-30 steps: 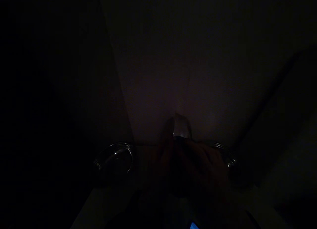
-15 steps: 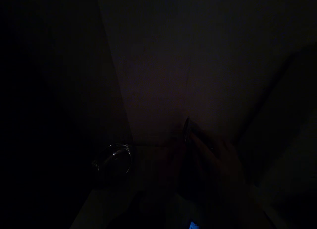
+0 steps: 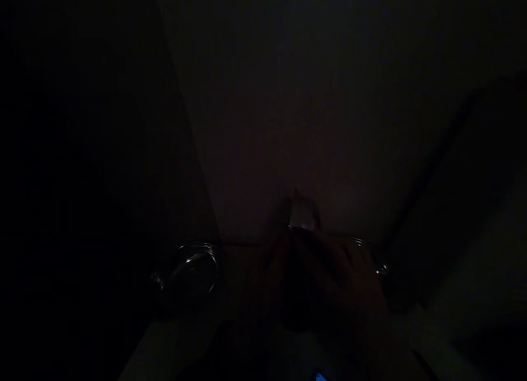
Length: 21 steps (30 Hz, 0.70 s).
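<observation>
The view is very dark. Near the centre, a small thing with a pale, shiny upper part (image 3: 303, 216) and a pointed tip stands between my hands; its kind is too dim to tell. My right hand (image 3: 348, 276) closes on it from the right, fingers bent towards the shiny part. On the other side, my left hand (image 3: 265, 276) is a faint shape pressed against the thing, its fingers mostly lost in the dark. A round, shiny, bowl-like vessel (image 3: 214, 260) lies left of my hands. Beyond my right hand, another shiny rim (image 3: 382, 270) shows, partly hidden.
A pale upright surface (image 3: 255, 123) rises behind my hands, with a darker side surface (image 3: 123, 123) meeting it at the left. A dark slanted shape (image 3: 473, 194) is at the right. A small blue glow (image 3: 320, 376) sits at the bottom edge.
My right hand and the shiny thing have moved left. The thing has turned, showing a broader pale face. The right shiny rim has come into sight.
</observation>
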Tool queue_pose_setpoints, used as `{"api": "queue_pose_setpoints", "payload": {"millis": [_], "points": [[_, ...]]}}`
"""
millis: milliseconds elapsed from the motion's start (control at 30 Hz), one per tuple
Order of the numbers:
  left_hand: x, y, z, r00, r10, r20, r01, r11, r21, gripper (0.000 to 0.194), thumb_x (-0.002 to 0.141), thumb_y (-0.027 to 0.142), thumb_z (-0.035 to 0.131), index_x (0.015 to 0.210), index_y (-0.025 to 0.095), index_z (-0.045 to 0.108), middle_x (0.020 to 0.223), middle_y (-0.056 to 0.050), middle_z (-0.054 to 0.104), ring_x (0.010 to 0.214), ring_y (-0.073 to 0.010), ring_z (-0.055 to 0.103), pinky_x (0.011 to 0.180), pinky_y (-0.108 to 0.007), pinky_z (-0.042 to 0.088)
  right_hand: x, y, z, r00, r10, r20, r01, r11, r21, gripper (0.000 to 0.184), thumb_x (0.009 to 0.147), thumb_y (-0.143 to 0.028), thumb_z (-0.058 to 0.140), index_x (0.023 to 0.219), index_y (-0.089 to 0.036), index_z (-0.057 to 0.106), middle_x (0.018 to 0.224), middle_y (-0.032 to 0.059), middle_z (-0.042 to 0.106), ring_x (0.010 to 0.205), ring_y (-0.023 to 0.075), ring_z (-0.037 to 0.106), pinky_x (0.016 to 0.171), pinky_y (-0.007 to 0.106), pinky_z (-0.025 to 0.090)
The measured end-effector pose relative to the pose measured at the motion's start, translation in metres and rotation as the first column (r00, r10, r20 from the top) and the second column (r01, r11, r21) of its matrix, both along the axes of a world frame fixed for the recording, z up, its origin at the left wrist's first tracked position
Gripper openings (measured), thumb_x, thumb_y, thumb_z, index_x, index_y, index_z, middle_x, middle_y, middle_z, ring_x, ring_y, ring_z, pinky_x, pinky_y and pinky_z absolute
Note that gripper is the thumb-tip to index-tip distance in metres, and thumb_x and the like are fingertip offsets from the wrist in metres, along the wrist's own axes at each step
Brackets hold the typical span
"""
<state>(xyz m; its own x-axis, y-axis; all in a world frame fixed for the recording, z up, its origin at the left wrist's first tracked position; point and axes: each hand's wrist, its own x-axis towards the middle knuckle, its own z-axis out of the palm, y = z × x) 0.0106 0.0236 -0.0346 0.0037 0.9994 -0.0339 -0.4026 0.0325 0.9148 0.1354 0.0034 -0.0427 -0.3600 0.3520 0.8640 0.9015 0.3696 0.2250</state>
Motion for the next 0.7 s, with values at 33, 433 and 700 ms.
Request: {"api": "queue_pose_setpoints", "payload": {"millis": [33,433,700], "points": [[0.001,-0.001,0.001,1.0,-0.028,0.013,0.028,1.0,0.008,0.037,0.069,0.049,0.074,0.09,0.02,0.076,0.092,-0.007,0.076,0.088,-0.023,0.071,0.077,-0.029,0.055,0.003,0.0,0.003,1.0,-0.025,0.012,0.025,1.0,-0.004,0.033,0.096,-0.017,0.038,0.117,-0.014,0.064,0.107,0.0124,0.067,0.088,0.0252,0.053,0.074,0.04,0.041],[0.001,0.004,-0.004,0.995,-0.006,0.097,0.005,1.0,0.004,0.033,0.074,0.048,0.069,0.085,0.018,0.073,0.084,-0.008,0.076,0.081,-0.0234,0.071,0.069,-0.031,0.056,-0.005,-0.001,-0.003,0.999,0.037,-0.006,-0.037,0.999,-0.025,0.032,0.09,-0.01,0.045,0.113,-0.015,0.066,0.108,0.0126,0.067,0.092,0.0253,0.053,0.076,0.042,0.042],[-0.004,0.002,0.001,0.994,-0.013,0.105,0.017,0.999,-0.037,0.038,0.065,0.048,0.076,0.088,0.018,0.073,0.083,-0.007,0.076,0.08,-0.0241,0.071,0.072,-0.033,0.056,-0.007,0.001,-0.01,0.997,0.065,-0.049,-0.065,0.998,0.011,0.031,0.091,-0.01,0.044,0.116,-0.016,0.064,0.108,0.0117,0.065,0.091,0.0236,0.053,0.077,0.04,0.041]]}}
